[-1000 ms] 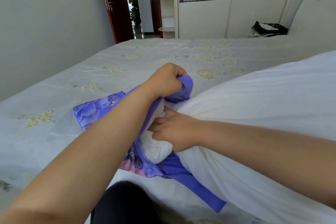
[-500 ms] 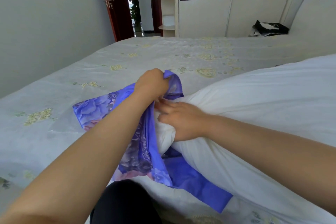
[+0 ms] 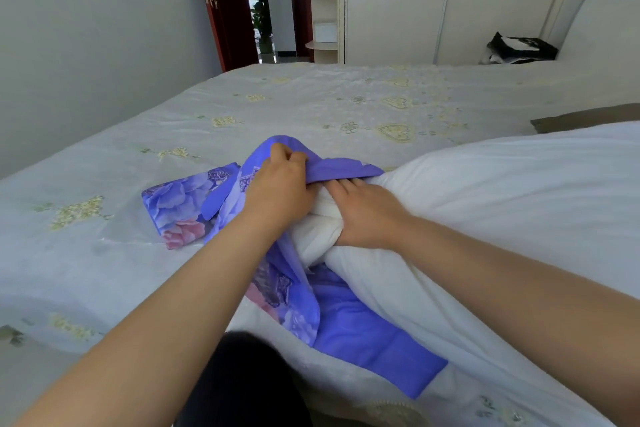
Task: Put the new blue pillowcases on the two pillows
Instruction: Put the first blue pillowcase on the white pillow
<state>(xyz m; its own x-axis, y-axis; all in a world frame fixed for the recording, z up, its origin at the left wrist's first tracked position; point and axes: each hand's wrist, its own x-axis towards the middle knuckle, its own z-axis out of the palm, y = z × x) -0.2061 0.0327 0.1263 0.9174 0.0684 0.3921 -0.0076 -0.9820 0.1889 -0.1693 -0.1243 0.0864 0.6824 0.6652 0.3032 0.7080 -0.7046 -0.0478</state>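
Bare bedspread [image 3: 311,104] left and ahead — white pillow [image 3: 502,191] bulks right

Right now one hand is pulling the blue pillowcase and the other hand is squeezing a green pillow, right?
Almost. The pillow is white, not green, as the head view shows. The left hand does pull the blue pillowcase, and the right hand squeezes the pillow's end.
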